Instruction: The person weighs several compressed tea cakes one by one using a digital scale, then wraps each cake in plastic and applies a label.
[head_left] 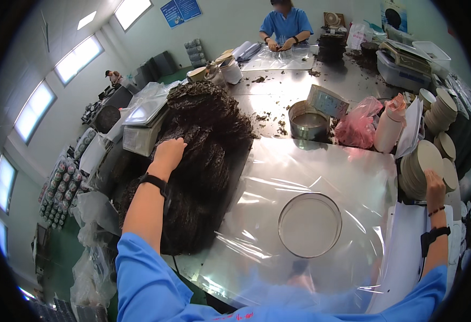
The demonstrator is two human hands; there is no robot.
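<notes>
A large layered pile of dark, crinkled dried sheets, seaweed-like, covers the left of the work surface. My left hand reaches onto it, fingers curled on the dark material. At the far right, my right hand has its fingers closed on the edge of a pale round disc, one of several stacked there. Between my arms, a round metal ring lies on a clear, glossy plastic sheet.
Behind the sheet stand a steel tin with a card, a pink bag and a pink bottle. Clear containers flank the pile. A co-worker handles material across the table; another person is farther left.
</notes>
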